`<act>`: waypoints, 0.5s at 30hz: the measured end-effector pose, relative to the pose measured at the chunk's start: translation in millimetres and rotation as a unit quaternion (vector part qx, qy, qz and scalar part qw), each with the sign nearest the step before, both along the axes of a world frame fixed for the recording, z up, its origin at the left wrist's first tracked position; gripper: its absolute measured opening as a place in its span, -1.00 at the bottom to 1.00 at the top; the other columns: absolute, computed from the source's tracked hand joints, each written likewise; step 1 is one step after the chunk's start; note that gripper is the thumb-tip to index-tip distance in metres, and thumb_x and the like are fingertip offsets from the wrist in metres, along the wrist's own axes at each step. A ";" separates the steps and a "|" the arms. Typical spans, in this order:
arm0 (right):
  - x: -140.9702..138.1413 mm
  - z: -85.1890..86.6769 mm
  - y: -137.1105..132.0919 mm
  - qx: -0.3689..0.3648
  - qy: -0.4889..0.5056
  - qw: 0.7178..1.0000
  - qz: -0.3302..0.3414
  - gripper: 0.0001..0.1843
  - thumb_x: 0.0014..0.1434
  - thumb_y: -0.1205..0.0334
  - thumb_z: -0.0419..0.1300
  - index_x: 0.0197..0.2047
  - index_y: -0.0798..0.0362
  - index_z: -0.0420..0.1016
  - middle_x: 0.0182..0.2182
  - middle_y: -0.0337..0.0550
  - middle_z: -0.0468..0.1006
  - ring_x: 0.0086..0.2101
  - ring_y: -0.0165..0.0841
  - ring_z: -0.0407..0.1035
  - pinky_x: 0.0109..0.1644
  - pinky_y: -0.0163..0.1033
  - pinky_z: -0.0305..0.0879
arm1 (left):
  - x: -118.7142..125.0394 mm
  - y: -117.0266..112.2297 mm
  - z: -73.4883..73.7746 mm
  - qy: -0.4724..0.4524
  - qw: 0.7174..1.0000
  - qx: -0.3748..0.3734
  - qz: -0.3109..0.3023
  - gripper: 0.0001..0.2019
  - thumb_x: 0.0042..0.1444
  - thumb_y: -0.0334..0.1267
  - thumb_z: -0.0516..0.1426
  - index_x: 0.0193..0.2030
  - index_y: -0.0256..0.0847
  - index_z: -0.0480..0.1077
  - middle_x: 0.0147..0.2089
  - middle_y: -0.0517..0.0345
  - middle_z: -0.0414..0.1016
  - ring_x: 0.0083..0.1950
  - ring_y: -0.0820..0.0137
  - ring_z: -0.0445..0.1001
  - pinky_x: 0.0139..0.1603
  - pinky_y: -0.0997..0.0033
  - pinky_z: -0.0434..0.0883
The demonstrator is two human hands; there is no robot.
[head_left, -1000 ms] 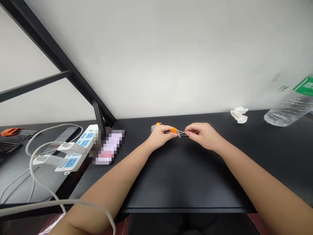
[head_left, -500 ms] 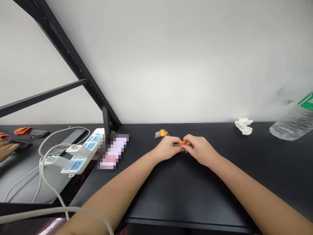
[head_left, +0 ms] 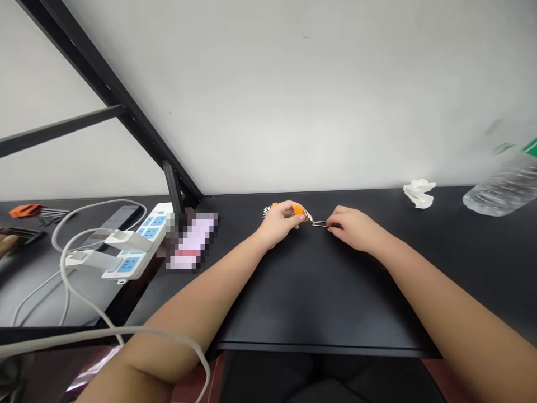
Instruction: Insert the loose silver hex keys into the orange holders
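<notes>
My left hand point(head_left: 277, 225) pinches an orange hex key holder point(head_left: 298, 209) just above the black table. The bent ends of several hex keys stick out from its right side. My right hand point(head_left: 354, 228) is closed on thin silver hex keys point(head_left: 320, 223), whose left ends lie close to the holder; whether they touch it I cannot tell. A second hex key set point(head_left: 267, 210) with an orange holder lies behind my left hand and is partly hidden by it.
Left of my arm are a pixelated phone-like item point(head_left: 193, 238) and a white power strip point(head_left: 145, 240) with plugs and cables. A crumpled tissue point(head_left: 419, 193) and a clear bottle point(head_left: 501, 193) are at the right. Another person's hand point(head_left: 8, 243) shows at far left.
My right hand has moved right, away from the left, with hex keys now showing between them. My left hand has tilted the orange holder. The whole view has shifted slightly.
</notes>
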State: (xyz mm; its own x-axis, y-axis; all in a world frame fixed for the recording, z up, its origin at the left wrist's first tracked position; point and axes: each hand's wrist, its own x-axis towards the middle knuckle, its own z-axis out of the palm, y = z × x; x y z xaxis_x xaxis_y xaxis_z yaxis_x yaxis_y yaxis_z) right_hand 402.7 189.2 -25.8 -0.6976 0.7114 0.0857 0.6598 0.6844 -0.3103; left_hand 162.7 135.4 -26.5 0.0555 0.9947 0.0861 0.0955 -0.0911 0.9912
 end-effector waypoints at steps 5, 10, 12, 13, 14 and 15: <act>-10.0 7.8 -11.7 -0.021 -0.051 0.998 -0.032 -0.87 0.18 0.37 0.13 -0.38 0.06 0.48 -0.27 -0.14 0.50 -0.39 -0.41 0.34 -0.35 -0.31 0.16 | -2.0 0.6 -2.3 0.018 1.000 0.003 -0.011 -0.73 0.02 -0.15 0.36 -0.19 -0.25 0.54 -0.17 0.00 0.63 -0.20 0.35 0.54 -0.22 0.36 0.46; -10.8 15.8 -25.0 -0.044 -0.037 0.998 -0.030 -0.90 0.05 0.39 0.16 -0.46 0.05 0.36 -0.37 -0.17 0.50 -0.48 -0.43 0.28 -0.44 -0.31 0.07 | -6.2 0.2 -3.3 0.049 0.999 0.014 0.012 -0.78 0.04 -0.22 0.35 -0.23 -0.22 0.46 -0.21 0.08 0.64 -0.19 0.36 0.57 -0.09 0.31 0.47; -9.0 18.0 -26.7 -0.068 0.035 0.997 -0.019 -0.93 0.07 0.37 0.14 -0.41 0.03 0.33 -0.43 -0.24 0.49 -0.49 -0.44 0.30 -0.43 -0.34 0.12 | -6.1 -1.2 -1.1 0.040 0.999 0.012 0.016 -0.76 0.02 -0.22 0.36 -0.26 -0.22 0.41 -0.23 0.09 0.64 -0.22 0.37 0.57 -0.12 0.31 0.47; -8.3 19.0 -27.0 -0.089 0.077 0.993 -0.016 -0.95 0.10 0.35 0.13 -0.37 0.02 0.34 -0.45 -0.27 0.49 -0.49 -0.44 0.32 -0.41 -0.35 0.16 | -5.6 -2.2 0.2 0.036 0.999 0.010 0.012 -0.75 0.02 -0.21 0.36 -0.28 -0.22 0.40 -0.25 0.09 0.63 -0.25 0.38 0.57 -0.14 0.32 0.47; -7.8 19.9 -27.2 -0.111 0.118 0.987 -0.015 -0.97 0.13 0.32 0.13 -0.33 0.01 0.36 -0.47 -0.30 0.50 -0.50 -0.45 0.34 -0.40 -0.36 0.20 | -4.8 -3.2 1.6 0.033 0.999 0.008 0.006 -0.75 0.01 -0.21 0.37 -0.30 -0.23 0.40 -0.27 0.10 0.63 -0.27 0.39 0.56 -0.15 0.33 0.47; -7.8 20.7 -27.4 -0.132 0.153 0.979 -0.016 -0.97 0.16 0.29 0.12 -0.29 0.00 0.38 -0.47 -0.31 0.50 -0.50 -0.45 0.36 -0.38 -0.35 0.24 | -3.8 -4.2 2.9 0.030 1.000 0.007 0.000 -0.75 0.00 -0.21 0.37 -0.31 -0.23 0.40 -0.28 0.10 0.63 -0.29 0.40 0.55 -0.17 0.33 0.47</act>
